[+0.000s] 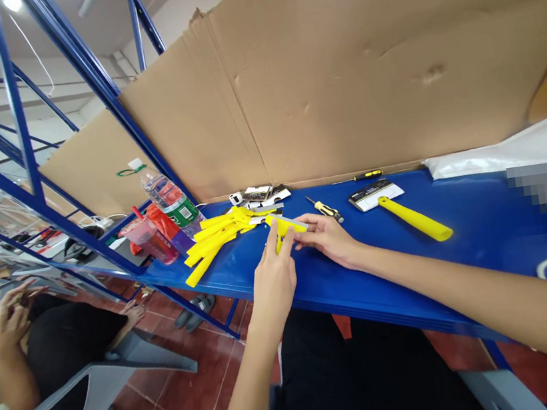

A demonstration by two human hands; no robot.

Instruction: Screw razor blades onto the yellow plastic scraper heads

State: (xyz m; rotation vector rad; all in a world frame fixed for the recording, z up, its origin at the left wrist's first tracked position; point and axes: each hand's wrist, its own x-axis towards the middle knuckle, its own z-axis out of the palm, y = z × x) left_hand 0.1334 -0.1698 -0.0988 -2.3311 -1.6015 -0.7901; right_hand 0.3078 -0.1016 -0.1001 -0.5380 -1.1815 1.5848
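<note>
Above the front edge of the blue table, both hands hold a yellow scraper (285, 223) with a pale strip along its head. My left hand (276, 268) grips it from below, with fingers around the yellow part. At its right end, the fingers of my right hand (328, 237) pinch the pale strip. Most of the handle is hidden by my left hand. Left of my hands lies a pile of yellow scrapers (212, 240). To the right, another scraper (414, 219) rests with a black-and-white card over its head. A yellow-and-black screwdriver (327, 210) lies just beyond my right hand.
A second screwdriver (368, 175) and printed cards (262, 196) lie near the cardboard wall (337, 75). A water bottle (172, 201) and pink cup (151, 238) stand at the left end. A white bag (502, 148) is far right. Another person's hand (4, 321) is at left.
</note>
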